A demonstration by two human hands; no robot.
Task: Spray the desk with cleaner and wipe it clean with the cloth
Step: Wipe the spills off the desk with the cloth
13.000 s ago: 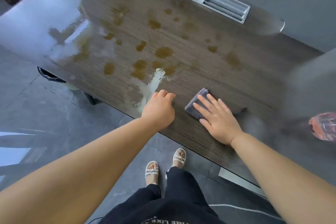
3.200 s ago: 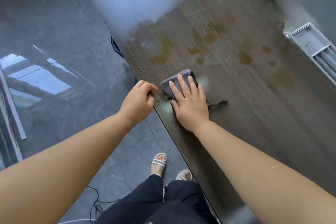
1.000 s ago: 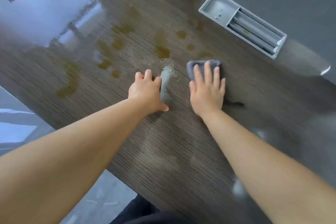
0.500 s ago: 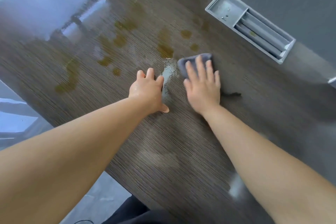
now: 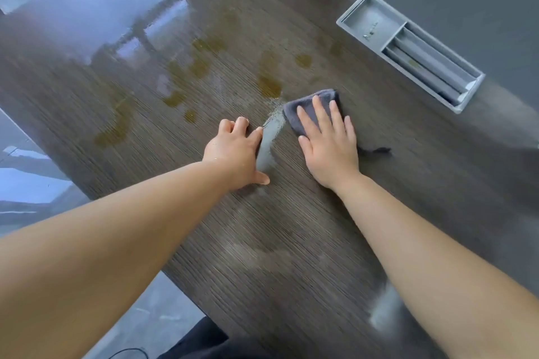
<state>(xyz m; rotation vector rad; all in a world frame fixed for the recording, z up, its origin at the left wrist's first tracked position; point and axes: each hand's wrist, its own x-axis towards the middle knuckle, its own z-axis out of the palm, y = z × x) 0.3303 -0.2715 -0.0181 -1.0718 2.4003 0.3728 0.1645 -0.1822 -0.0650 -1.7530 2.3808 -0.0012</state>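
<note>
1. Cloth [image 5: 291, 118] is pressed flat on the desk [image 5: 291, 242] by the right hand [image 5: 331, 151], fingers straight and spread.
2. Left hand [image 5: 233, 154] is rested at its nine o'clock, fingers loosely bent, nothing held.

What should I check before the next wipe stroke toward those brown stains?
1. Cloth grip: right hand lies flat on the cloth, fingers straight, pressing it to the desk: ok.
2. Stains cleared: brown stains lie beyond and left of the cloth: not ok.
3. Surface wet: wet streak shines between the hands: ok.
4. Left hand out of the path: rests on the desk left of the streak, nearer than the stains: ok for a forward stroke.
5. Recessed tray: apart from the cloth, to its right: ok.
6. Spray bottle at hand: not in view: cannot tell.
</note>
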